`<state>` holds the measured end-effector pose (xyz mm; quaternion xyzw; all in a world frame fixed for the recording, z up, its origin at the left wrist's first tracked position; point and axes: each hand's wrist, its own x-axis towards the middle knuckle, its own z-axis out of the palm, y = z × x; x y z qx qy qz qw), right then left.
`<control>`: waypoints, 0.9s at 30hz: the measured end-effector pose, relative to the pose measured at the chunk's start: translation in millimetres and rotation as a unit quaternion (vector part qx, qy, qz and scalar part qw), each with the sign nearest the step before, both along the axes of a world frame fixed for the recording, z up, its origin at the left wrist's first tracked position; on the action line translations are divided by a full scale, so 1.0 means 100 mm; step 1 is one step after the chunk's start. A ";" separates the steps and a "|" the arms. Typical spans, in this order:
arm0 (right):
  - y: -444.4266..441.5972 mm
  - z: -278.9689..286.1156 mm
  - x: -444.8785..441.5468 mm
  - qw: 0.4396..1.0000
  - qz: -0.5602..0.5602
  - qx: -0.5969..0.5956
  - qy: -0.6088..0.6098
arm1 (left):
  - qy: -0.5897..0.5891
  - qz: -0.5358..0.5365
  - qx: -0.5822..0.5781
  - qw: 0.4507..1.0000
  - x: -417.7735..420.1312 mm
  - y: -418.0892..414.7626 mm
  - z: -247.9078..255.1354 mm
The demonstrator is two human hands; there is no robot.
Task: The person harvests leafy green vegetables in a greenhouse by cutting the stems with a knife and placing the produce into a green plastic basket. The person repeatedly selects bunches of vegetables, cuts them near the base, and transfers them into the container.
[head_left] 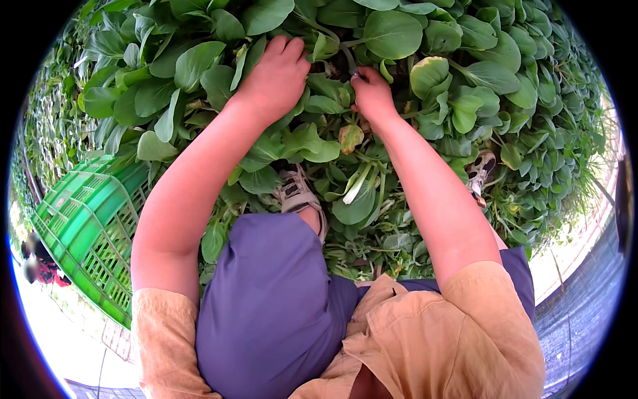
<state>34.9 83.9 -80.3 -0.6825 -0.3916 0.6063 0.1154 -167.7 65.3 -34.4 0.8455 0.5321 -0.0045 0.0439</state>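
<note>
Dense leafy greens [391,35], resembling bok choy, fill the bed before me. My left hand [280,75] reaches down among their leaves, back of the hand up. Its fingertips are hidden, so whether it grips a stem cannot be told. To its right, my right hand [373,95] is closed around the end of a slim curved grey tool [349,57], seemingly a small sickle blade; most of its handle is inside the fist. A yellowed leaf [351,138] hangs just below that hand. Nearer me, a leaf with a thick white stalk [356,192] lies over the foliage.
A green plastic crate [94,219] sits tilted at my left. My shoes [299,187] are among the plants, the other shoe [481,172] farther right. Low trampled greenery [394,244] lies under me. People [42,262] are at the far left edge. Dark sheeting [580,294] lies at right.
</note>
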 end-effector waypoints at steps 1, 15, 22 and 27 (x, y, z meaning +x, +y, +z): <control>0.00 0.00 0.00 1.000 -0.007 -0.007 0.009 | 0.000 -0.004 0.003 1.000 0.00 0.00 0.01; 0.24 -0.29 -0.25 0.999 0.009 -0.021 0.030 | -0.002 0.019 -0.007 1.000 -0.01 0.08 -0.01; 0.07 -0.67 -0.14 0.997 0.053 0.058 -0.018 | 0.078 -0.023 -0.011 0.997 0.05 0.08 0.07; 0.17 -0.64 -0.14 0.993 0.104 0.041 -0.042 | -0.008 0.041 -0.007 0.999 0.04 0.09 0.00</control>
